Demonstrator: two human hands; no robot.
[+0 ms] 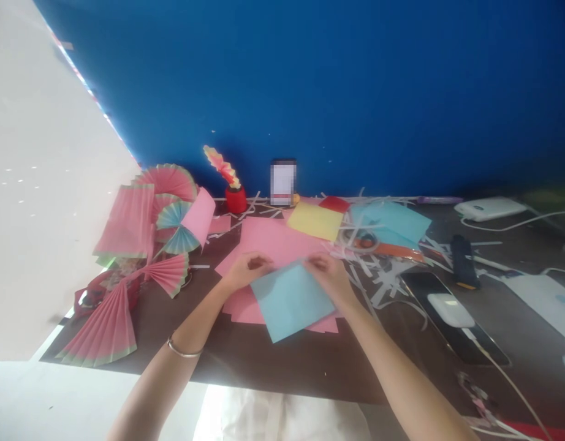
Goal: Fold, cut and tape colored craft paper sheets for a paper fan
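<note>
Head view caught the blue sheet (291, 303) just below centre frame, partly covering the pink paper (277, 242). My right hand (331, 275) had its grip pinched closed on the top corner; my left hand (250, 269) curled by the upper-left edge, its grip too blurred to tell.

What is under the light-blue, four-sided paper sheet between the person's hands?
Overlapping pink paper sheets show around the light-blue sheet, and dark brown tabletop beyond its lowest corner; anything directly beneath is covered.
</note>
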